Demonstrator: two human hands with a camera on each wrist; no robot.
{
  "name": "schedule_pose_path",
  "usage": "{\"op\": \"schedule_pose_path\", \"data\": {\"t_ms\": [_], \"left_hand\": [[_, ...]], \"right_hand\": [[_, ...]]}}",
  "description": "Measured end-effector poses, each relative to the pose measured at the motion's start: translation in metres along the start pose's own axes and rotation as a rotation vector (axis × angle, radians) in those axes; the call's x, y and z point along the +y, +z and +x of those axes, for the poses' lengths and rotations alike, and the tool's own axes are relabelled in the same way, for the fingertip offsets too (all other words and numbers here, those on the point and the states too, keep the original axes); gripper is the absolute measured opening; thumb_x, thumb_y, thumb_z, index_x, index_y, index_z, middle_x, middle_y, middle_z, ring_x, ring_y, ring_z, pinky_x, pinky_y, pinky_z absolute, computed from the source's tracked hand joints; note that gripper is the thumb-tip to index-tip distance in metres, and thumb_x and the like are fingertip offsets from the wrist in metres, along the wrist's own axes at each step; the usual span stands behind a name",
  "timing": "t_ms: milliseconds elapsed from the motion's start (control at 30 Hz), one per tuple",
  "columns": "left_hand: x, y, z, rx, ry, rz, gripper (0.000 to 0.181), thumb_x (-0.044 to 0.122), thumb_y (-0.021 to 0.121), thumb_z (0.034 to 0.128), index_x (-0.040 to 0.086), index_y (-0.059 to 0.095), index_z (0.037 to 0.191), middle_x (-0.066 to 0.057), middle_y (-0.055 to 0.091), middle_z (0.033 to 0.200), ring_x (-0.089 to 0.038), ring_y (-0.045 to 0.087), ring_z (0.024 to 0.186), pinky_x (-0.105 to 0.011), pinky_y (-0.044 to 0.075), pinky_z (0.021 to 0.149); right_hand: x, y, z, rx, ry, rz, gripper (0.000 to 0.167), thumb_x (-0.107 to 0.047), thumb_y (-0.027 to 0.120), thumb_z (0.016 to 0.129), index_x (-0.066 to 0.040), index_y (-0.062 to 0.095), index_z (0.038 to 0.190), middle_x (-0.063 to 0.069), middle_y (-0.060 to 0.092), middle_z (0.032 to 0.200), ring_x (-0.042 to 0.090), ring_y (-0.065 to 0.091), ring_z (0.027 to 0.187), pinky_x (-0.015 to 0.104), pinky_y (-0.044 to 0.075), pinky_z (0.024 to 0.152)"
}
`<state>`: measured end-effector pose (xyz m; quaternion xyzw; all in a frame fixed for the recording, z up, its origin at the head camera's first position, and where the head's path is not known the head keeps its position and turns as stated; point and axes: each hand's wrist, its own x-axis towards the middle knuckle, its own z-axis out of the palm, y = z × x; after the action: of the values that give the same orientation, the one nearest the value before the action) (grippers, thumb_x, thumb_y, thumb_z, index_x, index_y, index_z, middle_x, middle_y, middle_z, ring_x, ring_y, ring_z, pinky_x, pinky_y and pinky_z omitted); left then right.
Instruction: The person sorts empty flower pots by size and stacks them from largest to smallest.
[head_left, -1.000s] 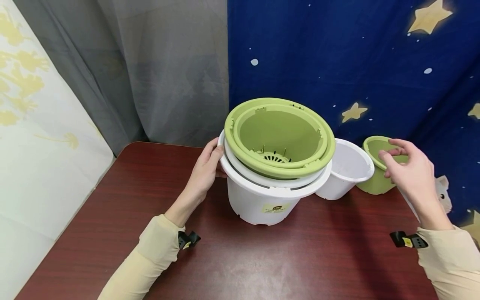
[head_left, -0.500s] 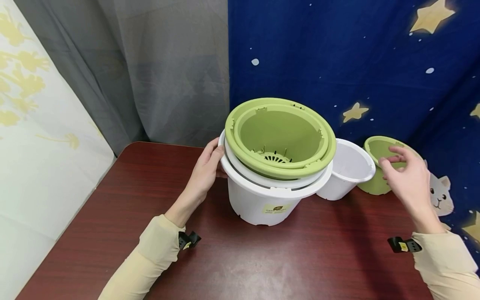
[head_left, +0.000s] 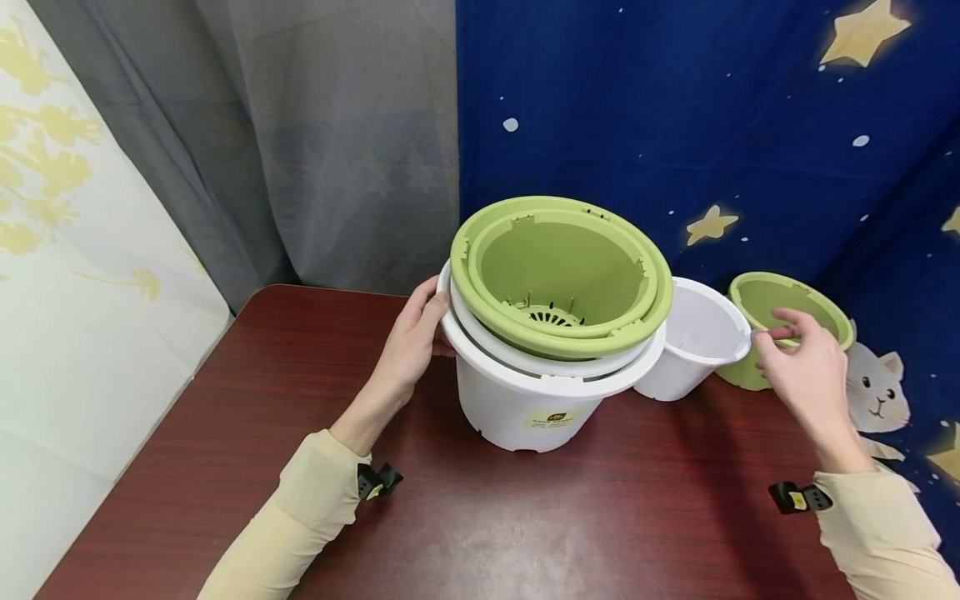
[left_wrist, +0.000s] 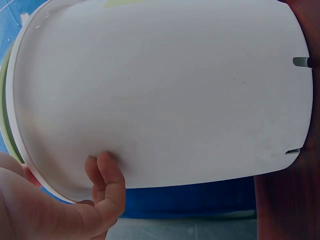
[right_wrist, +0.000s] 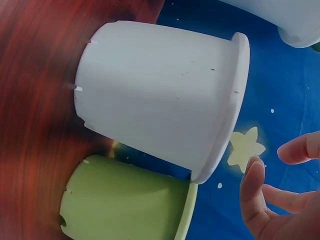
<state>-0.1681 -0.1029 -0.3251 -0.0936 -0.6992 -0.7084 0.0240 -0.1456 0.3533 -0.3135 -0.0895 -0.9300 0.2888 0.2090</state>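
Observation:
A nested stack of flowerpots stands mid-table: a large white pot (head_left: 502, 408) outermost, a second white rim (head_left: 622, 362) inside it, and green pots (head_left: 566, 267) on top. My left hand (head_left: 408, 333) grips the large white pot's rim, thumb over the edge; its other fingers are bent against the outer wall in the left wrist view. My right hand (head_left: 810, 367) hovers by a smaller white pot (head_left: 671, 379) and a green pot (head_left: 742, 371), thumb and fingers parted. Nothing lies between those fingers in the right wrist view, where the white pot's rim is apart from them.
Behind the pots hang a gray curtain (head_left: 360, 150) and a blue star-patterned one (head_left: 600, 125). The dark red wooden table (head_left: 487, 525) reaches to the curtains. At the left is a white patterned cloth (head_left: 97, 292). The small white and green pots stand close together, right of the stack.
My right hand has moved left and slightly down, from over the green pot toward the small white pot's rim. My left hand and the stack have stayed in place.

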Motion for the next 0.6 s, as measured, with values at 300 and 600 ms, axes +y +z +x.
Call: {"op": "schedule_pose_path", "data": {"t_ms": [300,600], "left_hand": [[0.000,0.000,0.000,0.002,0.006,0.003,0.042,0.029,0.042,0.1084,0.017,0.047,0.148,-0.010,0.060,0.092,-0.018,0.061,0.070,-0.036,0.055,0.068],[-0.001,0.000,0.000,0.000,0.005,0.001,0.042,0.029,0.042,0.1087,0.017,0.047,0.148,-0.010,0.060,0.091,-0.017,0.061,0.070,-0.041,0.055,0.070]], "right_hand": [[0.003,0.007,-0.005,0.005,-0.004,0.018,0.049,-0.021,0.054,0.096,0.005,0.055,0.137,0.006,0.068,0.098,-0.017,0.054,0.052,0.009,0.038,0.059],[0.011,0.015,-0.008,-0.060,0.024,0.046,0.052,-0.024,0.055,0.097,0.007,0.050,0.139,0.028,0.066,0.111,-0.013,0.059,0.055,0.011,0.044,0.051]]}}
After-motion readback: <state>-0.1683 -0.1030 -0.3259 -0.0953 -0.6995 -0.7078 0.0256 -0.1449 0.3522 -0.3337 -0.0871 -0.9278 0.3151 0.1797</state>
